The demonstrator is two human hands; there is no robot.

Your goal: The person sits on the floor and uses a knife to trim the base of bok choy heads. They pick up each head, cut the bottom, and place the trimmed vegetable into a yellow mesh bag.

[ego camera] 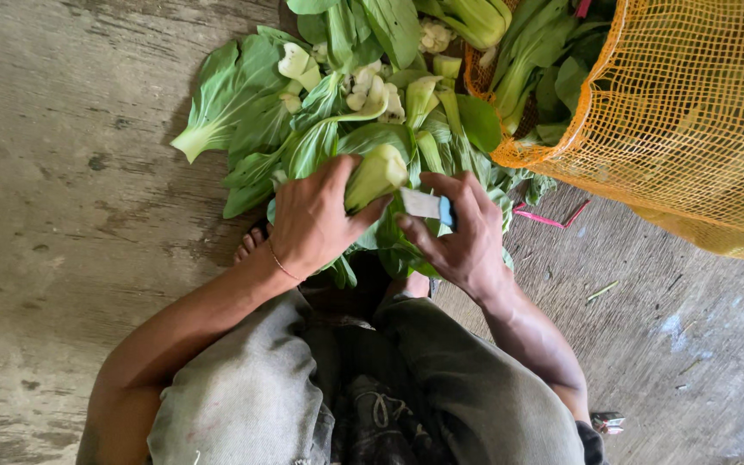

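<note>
My left hand (pixel 312 220) grips a head of bok choy (pixel 375 175) by its pale green base, its dark leaves hanging down between my hands. My right hand (pixel 462 232) holds a small blade with a light blue handle (pixel 429 206) close to the cut end of that bok choy. Just beyond my hands a pile of trimmed leaves and stem pieces (pixel 320 103) lies on the concrete floor.
An orange mesh sack (pixel 691 120) full of bok choy stands at the upper right. A pink strip (pixel 548 220) lies on the floor by it. My knees in grey trousers (pixel 303 387) fill the bottom, and toes (pixel 251 244) show by my left wrist.
</note>
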